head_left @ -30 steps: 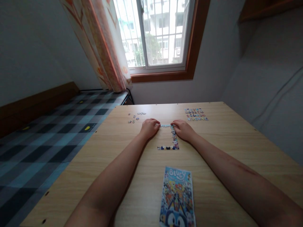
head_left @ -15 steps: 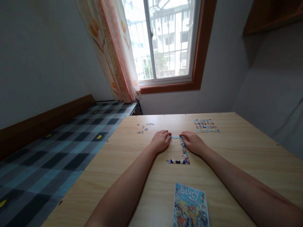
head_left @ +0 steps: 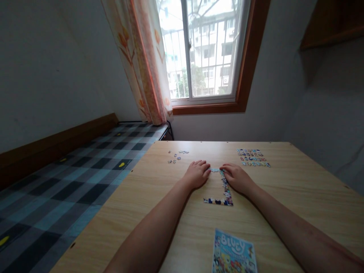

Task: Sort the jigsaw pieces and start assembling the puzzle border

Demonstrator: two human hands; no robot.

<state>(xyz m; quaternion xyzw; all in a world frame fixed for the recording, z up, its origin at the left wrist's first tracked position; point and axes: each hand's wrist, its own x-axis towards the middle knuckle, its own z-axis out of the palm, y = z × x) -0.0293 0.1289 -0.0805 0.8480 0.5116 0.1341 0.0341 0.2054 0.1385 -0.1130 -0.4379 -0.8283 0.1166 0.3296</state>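
Note:
A partly joined jigsaw puzzle frame (head_left: 226, 189) lies on the wooden table, with a top strip, a right side and a dark bottom strip. At the left end of its pale blue top strip, my left hand (head_left: 197, 175) rests palm down, fingers bent and closed at the edge piece. My right hand (head_left: 237, 178) is at the top right corner, its thumb and fingers closed on the puzzle's edge. A short stretch of the top strip shows between both hands; the fingertips partly hide the pieces under them.
Loose jigsaw pieces (head_left: 174, 161) lie at the table's back left. Rows of pieces (head_left: 253, 157) are at the back right. A "Bluey" picture card (head_left: 234, 252) lies near me. A bed with a checked sheet (head_left: 93, 193) adjoins the table (head_left: 298, 189) on the left.
The camera view has shifted slightly, so the table and puzzle appear lower and a little to the right. Both hands keep nearly the same place at the puzzle's top strip.

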